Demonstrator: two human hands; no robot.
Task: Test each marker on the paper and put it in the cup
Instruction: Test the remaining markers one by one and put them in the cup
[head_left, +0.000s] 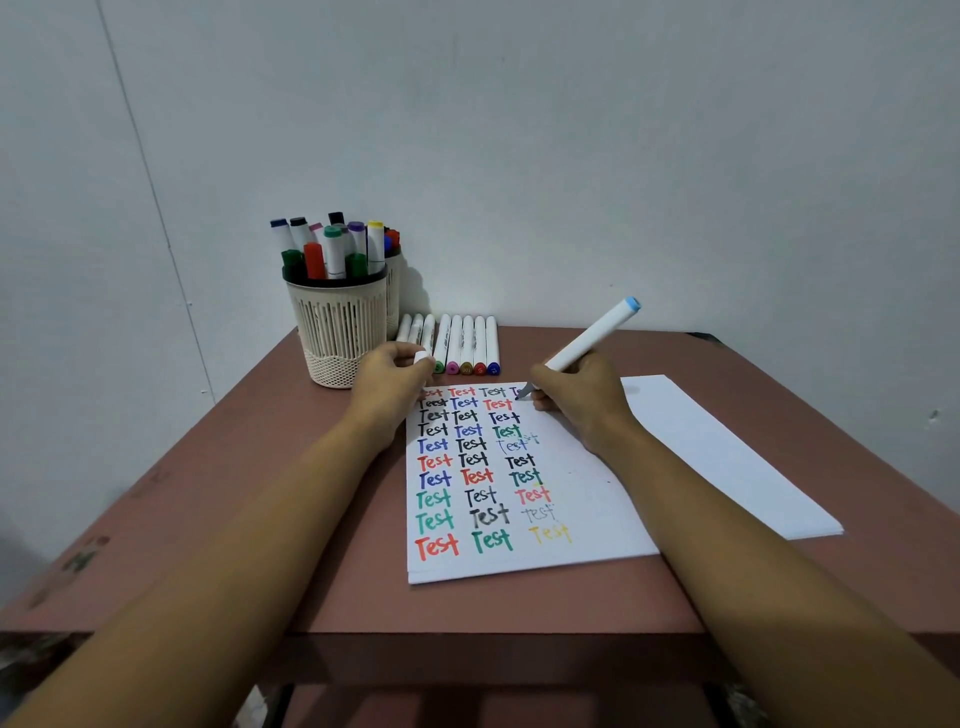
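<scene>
Head view shows my right hand grasping the marker low on its barrel, tip touching the paper at the top row of words. It looks light, stiff and smooth, so I judge a pinch near the tip steers it best. My left hand is clenched on its white cap, resting at the paper's far left corner. Just beyond that hand stands the cup; untested markers lie between my hands, farther back on the bench.
</scene>
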